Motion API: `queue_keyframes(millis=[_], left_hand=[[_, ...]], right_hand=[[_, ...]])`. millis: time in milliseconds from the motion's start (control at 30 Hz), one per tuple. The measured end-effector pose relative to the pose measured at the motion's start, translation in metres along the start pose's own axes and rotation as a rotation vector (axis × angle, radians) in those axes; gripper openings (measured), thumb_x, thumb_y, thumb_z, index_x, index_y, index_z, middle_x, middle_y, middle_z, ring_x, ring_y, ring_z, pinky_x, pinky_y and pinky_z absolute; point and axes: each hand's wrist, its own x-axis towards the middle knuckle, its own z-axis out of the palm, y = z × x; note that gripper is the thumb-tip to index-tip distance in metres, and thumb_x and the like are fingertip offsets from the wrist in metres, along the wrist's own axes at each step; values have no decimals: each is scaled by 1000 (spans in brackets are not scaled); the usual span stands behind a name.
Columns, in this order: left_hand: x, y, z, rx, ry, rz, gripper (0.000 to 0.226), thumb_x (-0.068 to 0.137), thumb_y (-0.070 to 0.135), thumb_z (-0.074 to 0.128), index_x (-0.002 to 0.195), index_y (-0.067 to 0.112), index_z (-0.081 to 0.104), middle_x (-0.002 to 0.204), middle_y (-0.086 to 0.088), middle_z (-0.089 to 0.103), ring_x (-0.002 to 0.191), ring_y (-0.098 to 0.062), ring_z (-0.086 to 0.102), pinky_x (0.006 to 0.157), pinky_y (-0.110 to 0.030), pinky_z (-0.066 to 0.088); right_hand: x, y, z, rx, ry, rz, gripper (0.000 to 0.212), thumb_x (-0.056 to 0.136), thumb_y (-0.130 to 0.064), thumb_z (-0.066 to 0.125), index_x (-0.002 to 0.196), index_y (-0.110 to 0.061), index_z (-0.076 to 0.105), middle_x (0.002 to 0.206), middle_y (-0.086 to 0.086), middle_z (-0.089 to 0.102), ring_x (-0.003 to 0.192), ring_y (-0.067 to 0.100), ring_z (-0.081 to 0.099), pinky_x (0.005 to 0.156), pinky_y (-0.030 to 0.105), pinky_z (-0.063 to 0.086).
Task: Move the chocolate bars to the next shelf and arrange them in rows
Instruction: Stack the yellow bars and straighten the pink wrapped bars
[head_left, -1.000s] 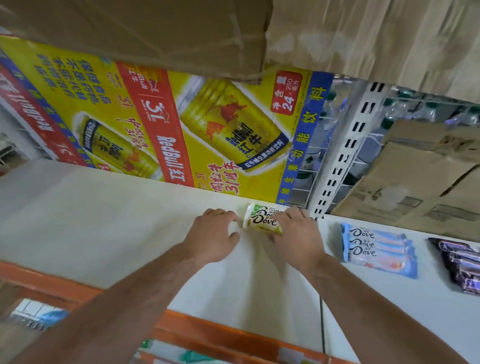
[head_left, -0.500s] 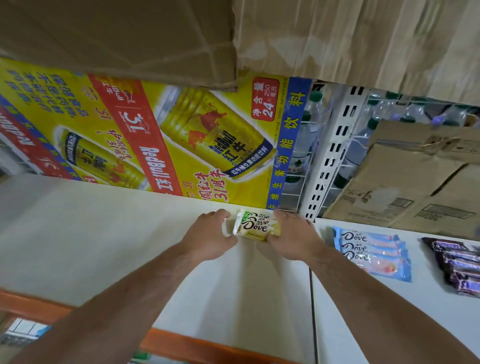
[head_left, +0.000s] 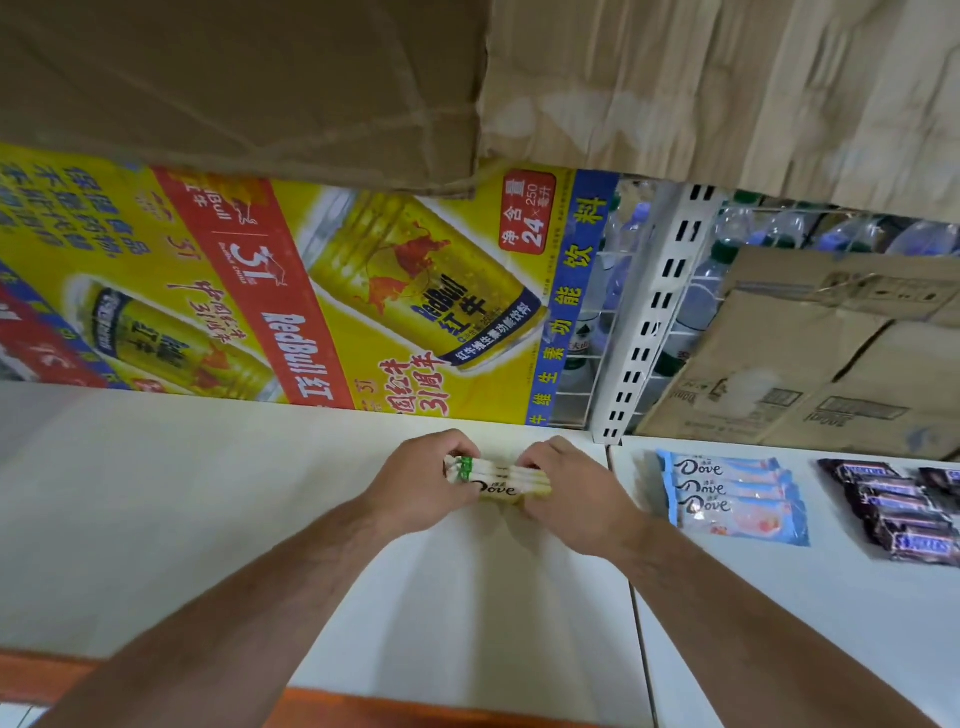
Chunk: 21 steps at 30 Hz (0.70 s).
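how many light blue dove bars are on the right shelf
3. The light blue Dove bars lie overlapped in one stack on the right shelf, between the dark bars and the hands; more could be hidden beneath.

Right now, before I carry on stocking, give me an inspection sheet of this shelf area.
Surface: white shelf, mostly bare; a seam splits it from the adjoining shelf.
Job's things: cream Dove bars stacked, held at the back of the shelf; blue Dove bars and Snickers bars lie in rows on the adjoining shelf.
Clutter: nothing seen.
Grippers: left hand and right hand pinch the stack's ends.
Cables: nothing seen.
Surroundings: Red Bull carton behind, cardboard boxes, water bottles.
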Motion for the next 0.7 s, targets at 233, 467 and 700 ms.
queue_keyframes(millis=[233,467,700], left_hand=[[0,-13,3,-63,-31,1,27,77,19,76,99,30,65,74,13,65,54,-1,51,50,-16,40],[8,-17,6,-24,-10,11,25,79,23,75,101,30,64,81,11,68,69,-7,60,57,-19,44],[35,-21,3,-50,128,-82,35,82,21,72,113,30,59,91,13,66,77,-10,64,66,-25,48]], right_hand=[[-12,6,0,21,34,111,43,86,-39,63,127,-32,54,122,-11,55,112,11,53,90,24,42],[-4,11,-3,50,79,193,30,83,-41,65,112,-33,63,108,-13,63,98,10,58,81,25,44],[31,-1,-3,207,185,311,34,79,-37,71,111,-28,64,101,-5,69,85,16,63,76,34,53]])
